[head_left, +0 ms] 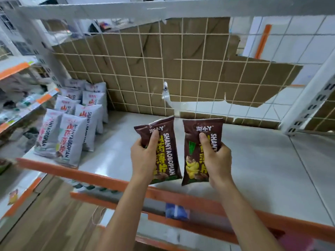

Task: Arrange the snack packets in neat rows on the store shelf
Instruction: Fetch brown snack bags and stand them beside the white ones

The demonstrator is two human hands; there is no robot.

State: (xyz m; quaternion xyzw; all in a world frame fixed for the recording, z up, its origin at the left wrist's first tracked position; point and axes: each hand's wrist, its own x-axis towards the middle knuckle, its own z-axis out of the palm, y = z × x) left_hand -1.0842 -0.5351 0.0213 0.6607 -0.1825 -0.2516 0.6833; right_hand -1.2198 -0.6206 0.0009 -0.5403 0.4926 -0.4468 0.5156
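L hand (pixel 145 158) grips L pkts (pixel 166 142), brown, looks like 2 stacked; R hand (pixel 217 158) grips R pkt (pixel 192 156), brown, 1; all held over shelf (pixel 253 169) front, well right of white pkts (pixel 72 140), approx 8 in two rows. Risk: L stack slides apart on set-down, row crooked; upright pkts may topple w/o support.

Left hand (pixel 145 157), right hand (pixel 217 158): firm grips.
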